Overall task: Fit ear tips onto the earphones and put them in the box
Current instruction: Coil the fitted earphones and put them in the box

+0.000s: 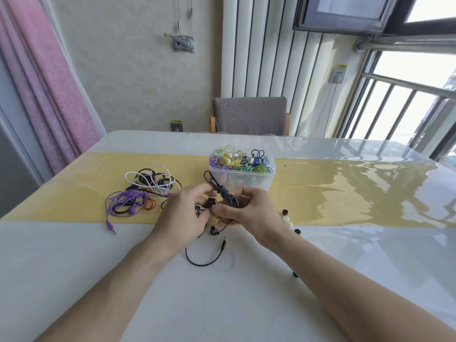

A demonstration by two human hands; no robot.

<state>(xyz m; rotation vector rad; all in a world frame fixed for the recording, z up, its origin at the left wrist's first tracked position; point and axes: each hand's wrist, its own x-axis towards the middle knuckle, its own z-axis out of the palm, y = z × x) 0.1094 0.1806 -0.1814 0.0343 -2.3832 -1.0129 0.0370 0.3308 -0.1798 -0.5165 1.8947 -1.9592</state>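
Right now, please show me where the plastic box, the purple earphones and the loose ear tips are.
plastic box point(265, 180), head view, front wall.
purple earphones point(123, 201), head view, tangled cable.
loose ear tips point(286, 220), head view, white tip.

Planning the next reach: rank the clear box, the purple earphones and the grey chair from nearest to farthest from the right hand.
From the right hand:
1. Clear box, just beyond the hand.
2. Purple earphones, on the table's left side, past the left hand.
3. Grey chair, behind the table's far edge.

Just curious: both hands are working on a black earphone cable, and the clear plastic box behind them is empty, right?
Not quite. In the head view the clear plastic box holds coiled colourful earphones; both hands do grip the black earphone cable.
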